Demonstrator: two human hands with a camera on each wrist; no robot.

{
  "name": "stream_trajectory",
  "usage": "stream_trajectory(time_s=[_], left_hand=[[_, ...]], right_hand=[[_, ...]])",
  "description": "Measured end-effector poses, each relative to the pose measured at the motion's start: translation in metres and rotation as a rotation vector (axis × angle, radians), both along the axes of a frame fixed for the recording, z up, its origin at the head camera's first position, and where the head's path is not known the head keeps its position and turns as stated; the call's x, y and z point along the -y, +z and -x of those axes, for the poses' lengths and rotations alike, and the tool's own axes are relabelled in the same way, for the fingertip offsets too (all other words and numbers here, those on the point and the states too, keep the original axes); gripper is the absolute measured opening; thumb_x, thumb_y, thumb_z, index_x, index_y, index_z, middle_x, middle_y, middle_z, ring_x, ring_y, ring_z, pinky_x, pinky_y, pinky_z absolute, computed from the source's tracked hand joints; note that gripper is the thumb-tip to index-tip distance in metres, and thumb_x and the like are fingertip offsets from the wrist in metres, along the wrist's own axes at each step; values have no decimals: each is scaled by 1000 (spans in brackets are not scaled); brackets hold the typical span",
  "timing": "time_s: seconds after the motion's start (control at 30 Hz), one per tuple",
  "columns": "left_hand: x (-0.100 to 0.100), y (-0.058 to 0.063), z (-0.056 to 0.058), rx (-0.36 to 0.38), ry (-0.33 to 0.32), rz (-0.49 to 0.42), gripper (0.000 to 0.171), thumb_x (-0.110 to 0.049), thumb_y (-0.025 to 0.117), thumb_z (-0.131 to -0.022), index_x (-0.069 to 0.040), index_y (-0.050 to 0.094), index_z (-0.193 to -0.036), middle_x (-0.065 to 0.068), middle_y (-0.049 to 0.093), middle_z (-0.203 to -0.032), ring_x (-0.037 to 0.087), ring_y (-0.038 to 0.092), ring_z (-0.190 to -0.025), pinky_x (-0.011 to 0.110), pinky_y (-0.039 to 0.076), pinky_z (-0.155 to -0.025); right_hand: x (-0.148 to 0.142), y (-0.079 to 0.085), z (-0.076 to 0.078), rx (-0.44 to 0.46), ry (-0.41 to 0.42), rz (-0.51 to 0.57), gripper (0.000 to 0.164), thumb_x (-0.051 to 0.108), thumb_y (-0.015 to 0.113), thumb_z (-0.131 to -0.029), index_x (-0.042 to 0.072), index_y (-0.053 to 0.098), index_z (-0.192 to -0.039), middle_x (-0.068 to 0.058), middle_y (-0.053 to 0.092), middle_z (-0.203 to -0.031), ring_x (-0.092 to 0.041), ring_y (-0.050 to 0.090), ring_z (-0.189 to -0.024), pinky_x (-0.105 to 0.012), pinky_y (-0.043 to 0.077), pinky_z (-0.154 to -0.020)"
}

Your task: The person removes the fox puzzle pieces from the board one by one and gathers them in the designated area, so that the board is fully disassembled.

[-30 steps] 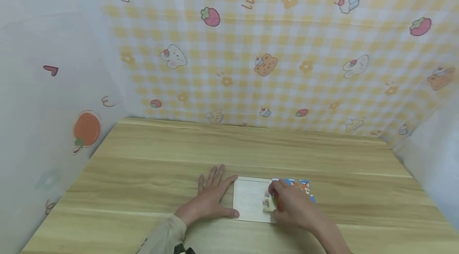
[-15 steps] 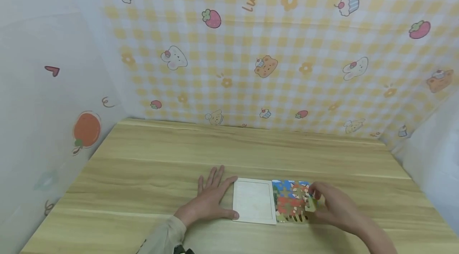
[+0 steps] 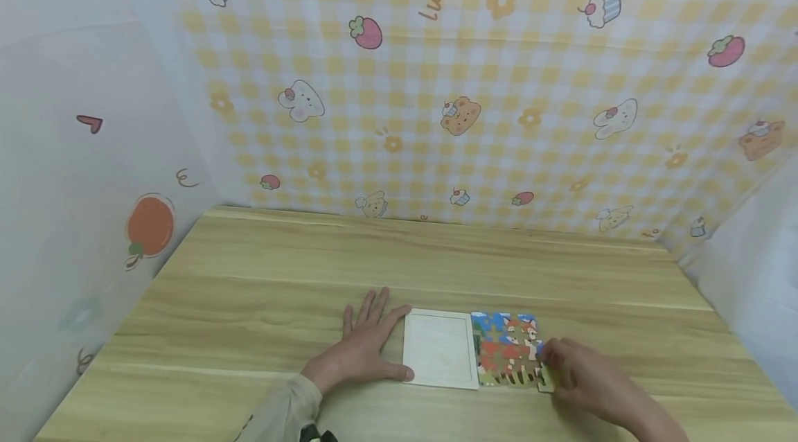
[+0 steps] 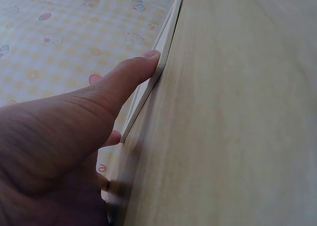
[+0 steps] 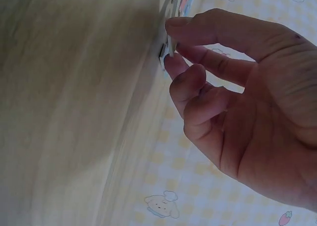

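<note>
A pale, shallow wooden puzzle tray lies flat on the table with nothing in its recess. My left hand is spread at its left side, thumb and index finger touching its corners. A colorful jigsaw puzzle with a fox picture sits against the tray's right edge, its pieces slightly gapped. At the puzzle's right side, my right hand pinches a thin puzzle piece between thumb and fingers, as the right wrist view shows. The held piece is mostly hidden by the fingers in the head view.
The wood-grain table extends behind and to both sides of the puzzle. A yellow checked cloth with cartoon prints hangs at the back, and pale cloth stands along the left side.
My right hand has moved right from over the tray with a puzzle piece, reaching the puzzle's right side, then slid down nearer its lower corner. The left hand stays at the tray.
</note>
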State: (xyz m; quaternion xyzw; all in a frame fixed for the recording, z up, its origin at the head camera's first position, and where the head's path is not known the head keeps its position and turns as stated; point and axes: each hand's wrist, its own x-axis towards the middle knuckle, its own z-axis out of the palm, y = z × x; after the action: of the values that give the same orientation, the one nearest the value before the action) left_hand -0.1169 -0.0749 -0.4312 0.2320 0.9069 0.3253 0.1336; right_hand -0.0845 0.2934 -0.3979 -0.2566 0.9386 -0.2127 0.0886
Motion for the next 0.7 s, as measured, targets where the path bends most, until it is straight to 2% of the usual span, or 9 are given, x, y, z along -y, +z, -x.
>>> stream_trajectory(time_s=[0.1, 0.2, 0.5, 0.67, 0.7], left_hand=[[0, -1, 1, -2, 2, 1, 96, -54, 74, -70, -16, 29, -145, 24, -1, -152, 41, -9, -137, 67, -11, -98], [1, -1, 2, -2, 4, 1, 96, -54, 74, -69, -16, 30, -145, 24, -1, -152, 41, -9, -137, 67, -12, -98], [1, -4, 4, -8, 8, 12, 96, -56, 73, -68, -17, 30, -145, 23, 0, -152, 40, -8, -137, 67, -11, -98], [2, -4, 3, -2, 6, 6, 96, -55, 74, -68, -17, 30, -145, 23, 0, -152, 40, -9, -137, 67, -11, -98], [2, -4, 3, -2, 6, 5, 96, -55, 74, -69, -17, 30, -145, 23, 0, -152, 41, -9, -137, 67, -11, -98]], right_hand=[[1, -2, 0, -26, 1, 4, 42, 4, 75, -66, 9, 57, -104, 2, 63, -96, -14, 59, -82, -27, 51, -67], [2, -4, 0, -23, -8, 9, 43, 4, 75, -67, 8, 55, -105, 1, 63, -96, -19, 61, -84, -27, 52, -67], [1, -8, -2, -18, -14, 14, 46, 3, 75, -69, 7, 52, -108, -1, 62, -99, -19, 60, -84, -26, 51, -66], [0, -4, -10, 26, -66, 61, 41, 8, 75, -73, 3, 52, -107, -2, 58, -95, -7, 54, -74, -20, 47, -57], [-1, -3, -13, 11, -70, 72, 38, 9, 74, -75, 3, 53, -106, 0, 56, -94, -3, 50, -70, -20, 45, -55]])
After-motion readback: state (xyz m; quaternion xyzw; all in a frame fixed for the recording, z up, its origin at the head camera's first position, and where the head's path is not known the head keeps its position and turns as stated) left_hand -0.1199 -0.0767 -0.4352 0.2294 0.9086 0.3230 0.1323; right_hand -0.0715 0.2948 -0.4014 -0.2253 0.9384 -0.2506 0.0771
